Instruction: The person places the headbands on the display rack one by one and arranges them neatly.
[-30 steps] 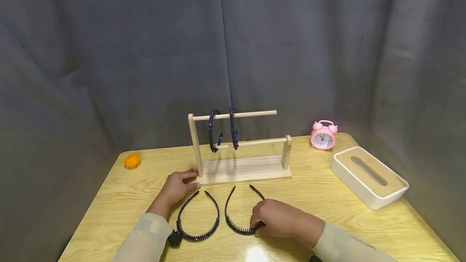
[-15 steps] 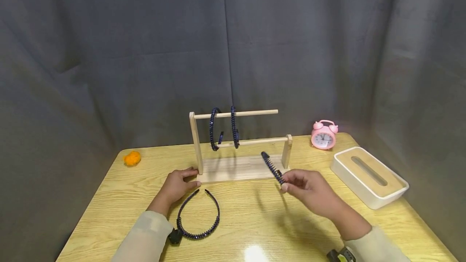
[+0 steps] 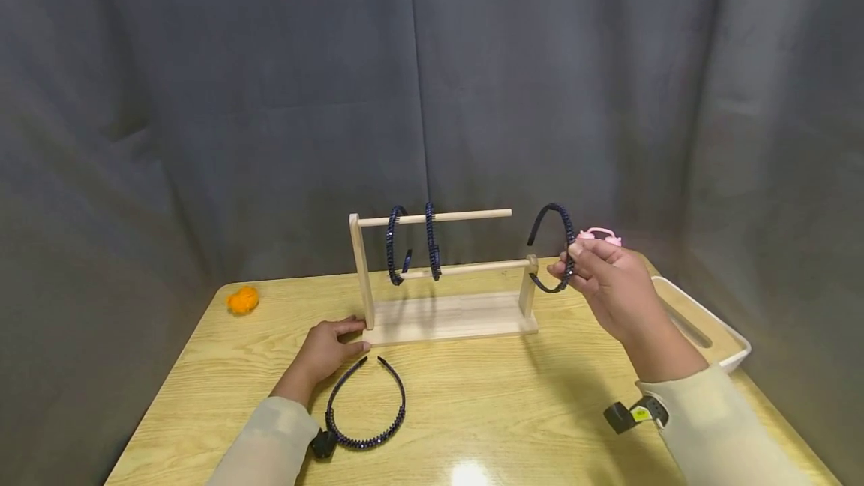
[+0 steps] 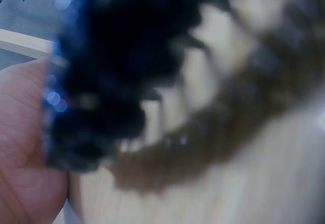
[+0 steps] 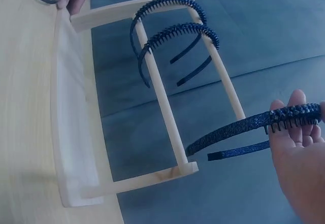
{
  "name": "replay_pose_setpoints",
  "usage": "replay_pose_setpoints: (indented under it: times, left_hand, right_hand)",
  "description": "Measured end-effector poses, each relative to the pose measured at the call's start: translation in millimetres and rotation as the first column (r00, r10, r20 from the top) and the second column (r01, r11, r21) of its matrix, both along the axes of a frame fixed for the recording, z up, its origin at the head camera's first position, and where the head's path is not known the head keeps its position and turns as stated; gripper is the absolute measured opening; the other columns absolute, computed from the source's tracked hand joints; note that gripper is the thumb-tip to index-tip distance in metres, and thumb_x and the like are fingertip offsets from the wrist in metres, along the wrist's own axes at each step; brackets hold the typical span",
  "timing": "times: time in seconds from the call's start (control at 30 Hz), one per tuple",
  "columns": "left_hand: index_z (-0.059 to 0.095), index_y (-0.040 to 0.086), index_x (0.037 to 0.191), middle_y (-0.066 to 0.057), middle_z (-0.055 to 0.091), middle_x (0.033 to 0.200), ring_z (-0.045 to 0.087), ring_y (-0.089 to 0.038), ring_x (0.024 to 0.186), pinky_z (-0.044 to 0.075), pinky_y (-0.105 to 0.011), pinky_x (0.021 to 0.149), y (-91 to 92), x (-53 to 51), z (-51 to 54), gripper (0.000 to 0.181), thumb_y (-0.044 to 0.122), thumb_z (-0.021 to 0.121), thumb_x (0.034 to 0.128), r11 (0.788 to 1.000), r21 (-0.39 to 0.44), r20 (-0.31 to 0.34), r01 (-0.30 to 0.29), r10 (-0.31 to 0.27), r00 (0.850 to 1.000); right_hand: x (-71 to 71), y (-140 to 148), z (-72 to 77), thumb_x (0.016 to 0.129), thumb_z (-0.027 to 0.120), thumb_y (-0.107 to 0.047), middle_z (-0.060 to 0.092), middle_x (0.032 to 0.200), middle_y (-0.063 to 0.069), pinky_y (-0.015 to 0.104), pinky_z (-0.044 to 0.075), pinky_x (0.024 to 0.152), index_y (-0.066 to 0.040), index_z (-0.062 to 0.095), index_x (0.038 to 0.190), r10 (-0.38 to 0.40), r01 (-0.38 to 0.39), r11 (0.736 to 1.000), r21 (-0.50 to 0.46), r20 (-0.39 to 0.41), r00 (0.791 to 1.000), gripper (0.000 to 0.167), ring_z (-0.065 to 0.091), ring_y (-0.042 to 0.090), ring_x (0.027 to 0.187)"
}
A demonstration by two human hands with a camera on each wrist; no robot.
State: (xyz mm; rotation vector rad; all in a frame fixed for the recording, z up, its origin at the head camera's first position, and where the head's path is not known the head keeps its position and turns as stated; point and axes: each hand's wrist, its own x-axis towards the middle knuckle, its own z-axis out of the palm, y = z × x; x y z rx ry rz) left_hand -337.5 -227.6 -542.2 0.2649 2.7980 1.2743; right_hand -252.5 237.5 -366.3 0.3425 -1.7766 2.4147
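My right hand (image 3: 617,287) pinches a dark blue, toothed headband (image 3: 570,235) by its beaded side, raised at the right end of a wooden rack (image 3: 452,319). In the right wrist view, the headband's tips lie near the ends of the rack's two rods (image 5: 165,107). Two similar headbands (image 3: 392,242) (image 3: 430,238) hang over the rods towards the left. My left hand (image 3: 326,351) rests against the rack's left end, fingers and thumb fairly straight. Another headband (image 3: 364,442) lies on the table by my left wrist; blurred, it fills much of the left wrist view.
A pink alarm clock (image 3: 603,235) stands at the back right, mostly hidden by my right hand. Behind my right forearm is a white tissue box (image 3: 732,358) with a wooden lid. An orange fluffy ball (image 3: 243,299) lies back left. A dark curtain (image 3: 304,96) hangs behind the table.
My right hand has lifted the right-hand headband off the table, carried it up and to the right, and turned it upright beside the rods. The left hand has stayed at the rack.
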Motion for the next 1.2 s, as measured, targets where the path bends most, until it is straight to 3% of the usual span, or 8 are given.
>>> replay_pose_setpoints:
  times: [0.27, 0.53, 0.67, 0.83, 1.0, 1.2]
  left_hand:
    - [0.079, 0.013, 0.137, -0.019, 0.054, 0.164, 0.044, -0.047, 0.156, 0.037, -0.066, 0.128, 1.1, 1.6, -0.6, 0.042, 0.022, 0.086, 0.0965, 1.0, 0.009, 0.008, -0.002, 0.002, 1.0]
    - [0.078, 0.012, 0.137, -0.019, 0.053, 0.164, 0.044, -0.047, 0.156, 0.037, -0.066, 0.128, 2.1, 3.2, 1.2, 0.042, 0.022, 0.086, 0.097, 1.0, 0.009, 0.012, 0.002, -0.002, 1.0]
    - [0.078, 0.013, 0.137, -0.019, 0.053, 0.164, 0.043, -0.047, 0.157, 0.036, -0.066, 0.128, 1.4, 3.5, 1.3, 0.042, 0.022, 0.086, 0.0972, 1.0, 0.003, 0.01, 0.003, -0.003, 1.0]
    - [0.078, 0.013, 0.138, -0.019, 0.052, 0.165, 0.042, -0.046, 0.157, 0.037, -0.066, 0.128, -0.3, 4.3, 0.9, 0.042, 0.022, 0.085, 0.0977, 1.0, 0.012, 0.019, 0.006, -0.007, 1.0]
    - [0.078, 0.013, 0.138, -0.019, 0.052, 0.165, 0.043, -0.047, 0.157, 0.038, -0.066, 0.127, -0.1, 4.4, 1.3, 0.043, 0.022, 0.085, 0.0976, 1.0, 0.013, 0.015, 0.008, -0.008, 1.0]
    - [0.078, 0.013, 0.138, -0.019, 0.053, 0.165, 0.043, -0.046, 0.157, 0.038, -0.065, 0.128, 0.1, 3.3, 0.2, 0.042, 0.021, 0.085, 0.0973, 1.0, 0.017, 0.009, 0.001, -0.001, 1.0]
  right_hand:
    - [-18.6, -9.7, 6.2, 0.112, 0.063, -0.009, 0.067, 0.099, 0.006, 0.027, 0.065, 0.097, -0.005, 0.073, 0.104, -0.036, 0.026, 0.996, 0.084, 0.108, 0.994, 0.014, 0.081, 0.015, 0.092]
    - [-33.7, -24.1, -3.9, 0.113, 0.058, -0.009, 0.063, 0.108, 0.007, 0.023, 0.063, 0.097, 0.005, 0.064, 0.12, -0.069, 0.042, 0.981, 0.187, 0.14, 0.988, 0.017, 0.077, 0.01, 0.094]
    - [-43.7, -35.6, -6.4, 0.114, 0.057, -0.012, 0.064, 0.11, 0.007, 0.019, 0.062, 0.094, 0.003, 0.063, 0.121, -0.07, 0.036, 0.979, 0.202, 0.162, 0.984, 0.018, 0.077, 0.008, 0.096]
    - [-59.0, -52.2, -10.2, 0.114, 0.057, -0.012, 0.066, 0.106, 0.006, 0.022, 0.062, 0.094, 0.001, 0.064, 0.116, -0.04, 0.012, 0.987, 0.16, 0.175, 0.984, 0.016, 0.076, 0.01, 0.095]
    - [-70.0, -72.0, -13.3, 0.115, 0.056, -0.012, 0.064, 0.106, 0.006, 0.025, 0.063, 0.094, 0.007, 0.062, 0.123, -0.016, -0.015, 0.986, 0.163, 0.185, 0.983, 0.022, 0.075, 0.011, 0.094]
    - [-78.9, -94.5, -17.4, 0.115, 0.058, -0.017, 0.064, 0.113, 0.008, 0.035, 0.06, 0.106, 0.003, 0.065, 0.124, 0.005, -0.043, 0.982, 0.186, 0.198, 0.98, 0.023, 0.074, 0.013, 0.1]
